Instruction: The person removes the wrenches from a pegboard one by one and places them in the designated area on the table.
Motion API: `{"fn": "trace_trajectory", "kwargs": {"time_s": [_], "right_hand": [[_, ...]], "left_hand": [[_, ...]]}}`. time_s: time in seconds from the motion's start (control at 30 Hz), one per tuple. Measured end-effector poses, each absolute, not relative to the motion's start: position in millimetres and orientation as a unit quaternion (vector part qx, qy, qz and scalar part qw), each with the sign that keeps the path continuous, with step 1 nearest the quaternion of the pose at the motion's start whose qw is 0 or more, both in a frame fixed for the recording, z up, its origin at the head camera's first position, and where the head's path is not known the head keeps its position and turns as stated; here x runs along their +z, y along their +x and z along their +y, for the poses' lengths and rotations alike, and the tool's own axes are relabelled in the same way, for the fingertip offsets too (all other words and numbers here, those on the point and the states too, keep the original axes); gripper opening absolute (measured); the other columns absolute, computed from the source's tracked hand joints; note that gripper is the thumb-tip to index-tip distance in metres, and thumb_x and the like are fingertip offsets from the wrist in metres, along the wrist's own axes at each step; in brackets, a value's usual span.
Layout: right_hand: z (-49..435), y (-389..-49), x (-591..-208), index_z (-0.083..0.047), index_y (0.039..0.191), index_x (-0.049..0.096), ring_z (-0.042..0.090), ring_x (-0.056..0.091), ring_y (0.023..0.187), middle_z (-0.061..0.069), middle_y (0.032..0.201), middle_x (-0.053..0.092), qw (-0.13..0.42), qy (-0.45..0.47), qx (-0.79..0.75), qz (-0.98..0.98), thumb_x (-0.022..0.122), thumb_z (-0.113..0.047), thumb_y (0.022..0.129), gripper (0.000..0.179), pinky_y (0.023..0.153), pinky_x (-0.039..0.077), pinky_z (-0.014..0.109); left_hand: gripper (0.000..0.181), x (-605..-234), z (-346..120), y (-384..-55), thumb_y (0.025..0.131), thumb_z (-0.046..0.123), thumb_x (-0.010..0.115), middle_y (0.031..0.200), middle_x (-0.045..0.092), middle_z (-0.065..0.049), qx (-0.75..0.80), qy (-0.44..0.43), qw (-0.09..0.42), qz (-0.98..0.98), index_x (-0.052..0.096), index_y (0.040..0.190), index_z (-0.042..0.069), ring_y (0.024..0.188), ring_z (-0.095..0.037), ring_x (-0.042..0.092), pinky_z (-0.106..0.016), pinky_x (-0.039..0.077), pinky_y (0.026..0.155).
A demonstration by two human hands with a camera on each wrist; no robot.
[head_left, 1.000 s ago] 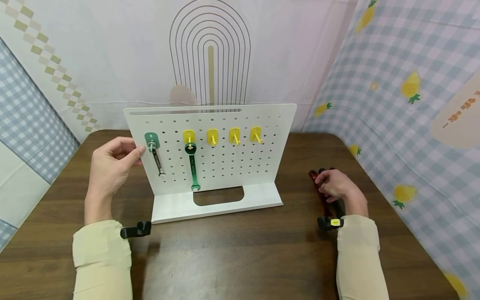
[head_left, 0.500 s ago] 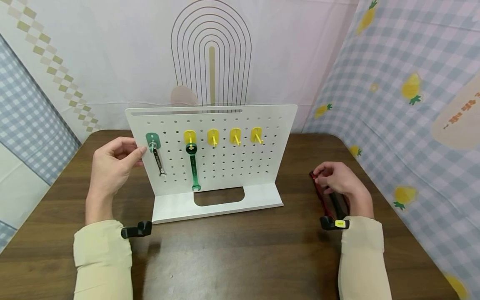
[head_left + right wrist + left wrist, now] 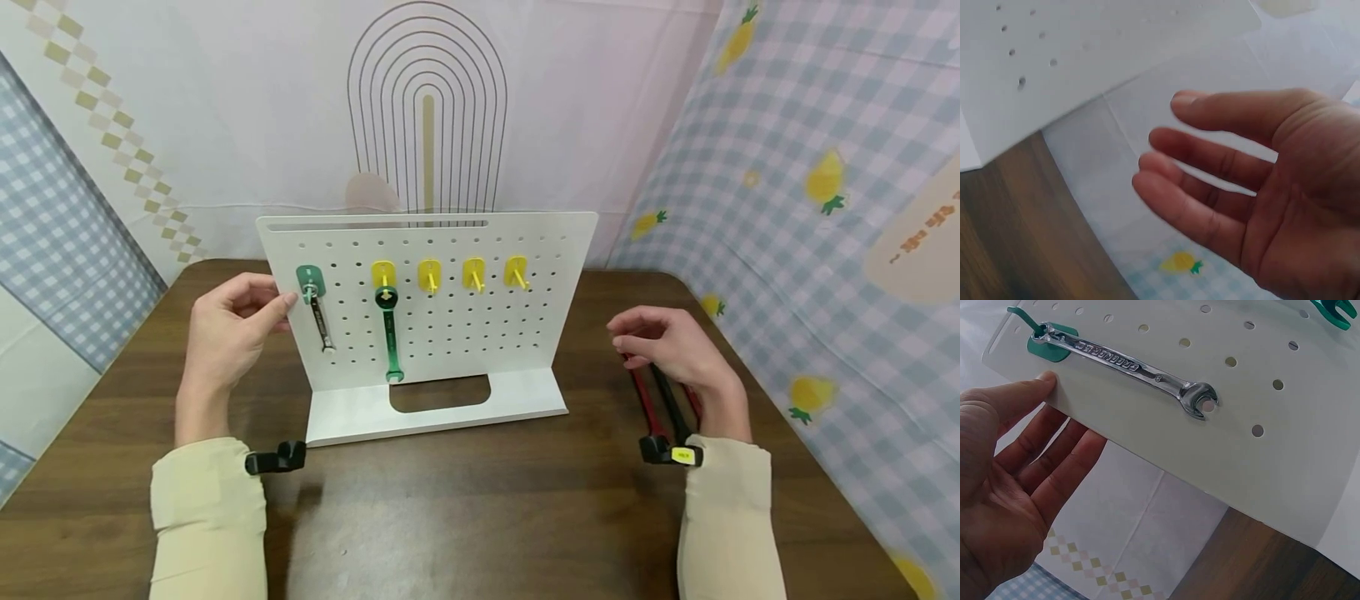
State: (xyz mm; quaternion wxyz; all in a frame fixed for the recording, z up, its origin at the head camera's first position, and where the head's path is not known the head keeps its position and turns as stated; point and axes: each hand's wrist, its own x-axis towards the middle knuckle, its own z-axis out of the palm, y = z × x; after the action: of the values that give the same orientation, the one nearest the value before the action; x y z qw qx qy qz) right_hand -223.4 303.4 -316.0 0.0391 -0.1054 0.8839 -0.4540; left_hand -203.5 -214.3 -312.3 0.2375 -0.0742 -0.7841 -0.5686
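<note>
My left hand [image 3: 228, 333] pinches the left edge of a white pegboard [image 3: 480, 354], thumb in front and fingers behind. Close to that thumb, a silver combination wrench [image 3: 1122, 362] hangs from a green hook [image 3: 311, 277]. A green wrench [image 3: 391, 337] hangs from the leftmost yellow hook [image 3: 383, 272]. On the right, my right hand [image 3: 678, 346] is held above the table, fingers loosely bent, with nothing in it in the right wrist view. Under it lie a long red tool [image 3: 647, 404], a black one [image 3: 670, 404] and another red one [image 3: 692, 402], their ends partly hidden by hand and wrist camera.
Several yellow hooks [image 3: 473, 273] bearing nothing line the board's upper row. The board's L-shaped base [image 3: 525, 392] rests on a dark wooden table [image 3: 450, 500]. A patterned cloth [image 3: 787, 250] rises along the back and sides.
My right hand has risen from the tools and its fingers have spread, so more of the red and black tools shows. My left hand keeps its hold on the board.
</note>
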Motion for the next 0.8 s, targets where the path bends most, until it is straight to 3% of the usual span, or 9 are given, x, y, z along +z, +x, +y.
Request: {"fn": "trace_trajectory", "kwargs": {"time_s": [0.47, 0.63, 0.8], "right_hand": [[254, -228, -317, -0.001, 0.111, 0.065, 0.027, 0.066, 0.092, 0.014, 0.109, 0.066, 0.056, -0.234, -0.553, 0.798, 0.069, -0.009, 0.088, 0.025, 0.074, 0.059, 0.047], [237, -230, -322, 0.002, 0.113, 0.064, 0.032, 0.065, 0.089, 0.024, 0.111, 0.063, 0.053, -0.248, -0.572, 0.78, 0.068, -0.004, 0.087, 0.027, 0.074, 0.059, 0.047], [216, -231, -326, 0.005, 0.118, 0.06, 0.028, 0.066, 0.092, 0.032, 0.114, 0.059, 0.058, -0.262, -0.59, 0.762, 0.066, -0.001, 0.088, 0.031, 0.074, 0.059, 0.044]], "left_hand": [[0.022, -311, -214, -203, 0.085, 0.004, 0.071, 0.073, 0.062, -0.006, -0.577, -0.086, 0.235, -0.777, 0.063, 0.101, -0.009, 0.056, -0.005, 0.06, -0.018, 0.057, 0.057], [0.022, -310, -213, -204, 0.085, 0.003, 0.07, 0.073, 0.062, -0.005, -0.578, -0.087, 0.236, -0.777, 0.063, 0.101, -0.009, 0.057, -0.004, 0.06, -0.018, 0.057, 0.057], [0.022, -311, -214, -203, 0.085, 0.004, 0.07, 0.073, 0.062, -0.006, -0.578, -0.084, 0.235, -0.777, 0.063, 0.101, -0.008, 0.056, -0.004, 0.059, -0.018, 0.057, 0.057]]}}
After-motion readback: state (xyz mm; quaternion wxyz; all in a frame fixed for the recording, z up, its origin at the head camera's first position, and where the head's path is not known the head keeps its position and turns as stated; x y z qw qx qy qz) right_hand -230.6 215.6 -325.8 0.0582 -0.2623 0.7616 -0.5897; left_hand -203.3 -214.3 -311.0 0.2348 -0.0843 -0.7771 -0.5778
